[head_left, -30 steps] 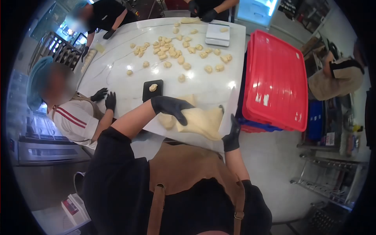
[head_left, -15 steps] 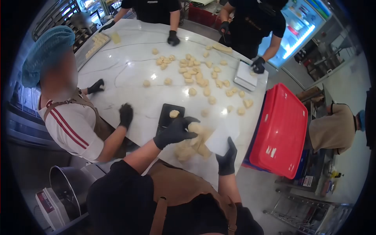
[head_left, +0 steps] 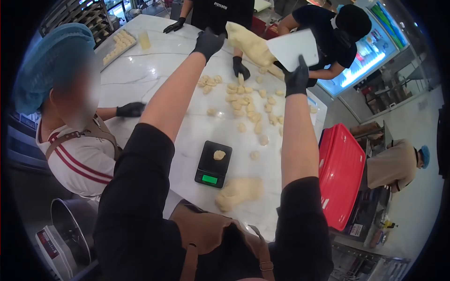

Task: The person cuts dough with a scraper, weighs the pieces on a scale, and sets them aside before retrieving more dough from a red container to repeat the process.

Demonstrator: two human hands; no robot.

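Observation:
My left hand [head_left: 207, 44], black-gloved, is raised over the far part of the table, fingers partly apart, just left of a long dough strip [head_left: 248, 44]. No clear grip on the strip shows. My right hand [head_left: 296, 78], also gloved, is closed on a white scraper [head_left: 294, 49]; the strip's lower end is beside the scraper's left edge. On a black scale [head_left: 213, 167] with a lit green display sits a small dough piece [head_left: 219, 155]. A larger dough mass [head_left: 239, 193] lies close to my apron. Many cut dough pieces [head_left: 241, 100] are scattered beyond the scale.
A co-worker in a blue hair cover [head_left: 51, 61] stands at the left. Two more people in dark shirts [head_left: 220, 11] [head_left: 318, 23] are across the marble table [head_left: 183, 136]. A dough tray [head_left: 119, 46] stands far left, a red crate [head_left: 342, 173] at the right.
Both my hands have moved far forward from near the scale and dough mass. The long strip is now up at the far side. The scale is uncovered and its display shows.

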